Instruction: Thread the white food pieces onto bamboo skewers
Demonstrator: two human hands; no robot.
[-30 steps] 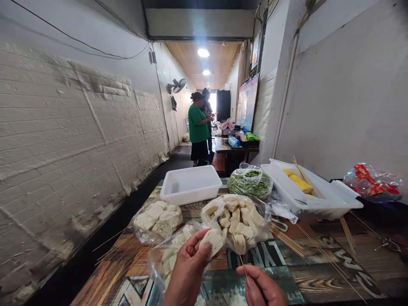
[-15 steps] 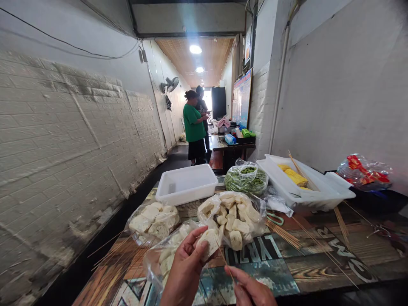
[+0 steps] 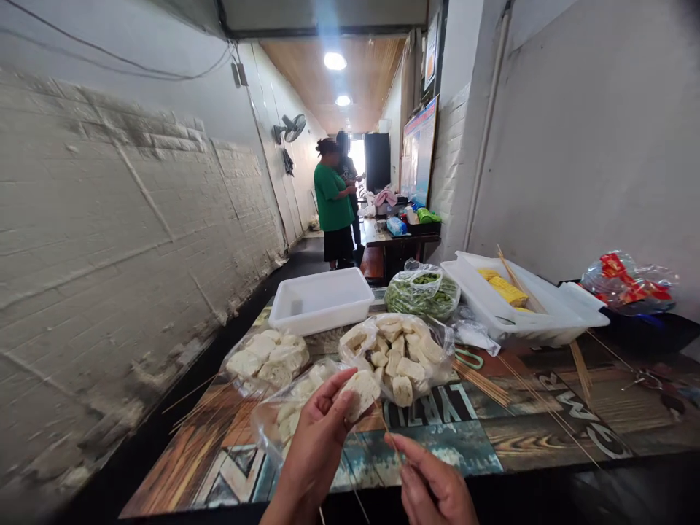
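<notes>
Head view, left hand: the left hand (image 3: 322, 419) grasps a pale slice (image 3: 362, 394) between thumb and fingers, its broad face turned up.
Head view, right hand: the right hand (image 3: 432, 477) pinches a thin skewer (image 3: 389, 432), which slants up and leftward.
Skewer tip: at the slice's lower right edge; whether it touches or enters the slice, I cannot tell.
Slice: raised over the near side of the worktop (image 3: 464, 446), in front of the bagged pieces.
Large clear bag (image 3: 405, 357): just beyond the slice, its mouth spread, full of pale pieces.
Other clear bags: one (image 3: 267, 357) at the left with similar pieces, another (image 3: 284, 423) partly behind the left hand.
White tub (image 3: 322, 321): behind those bags.
Bag of green vegetables (image 3: 421, 297): between that tub and a larger white container (image 3: 525, 332), which holds yellow corn (image 3: 506, 290) and sticks.
Skewer bundle (image 3: 484, 383): on the worktop, right of the large clear bag, near a green handle (image 3: 469, 357).
Background: a person in a green top (image 3: 333, 200) stands beside a person in dark clothes (image 3: 347, 171).
</notes>
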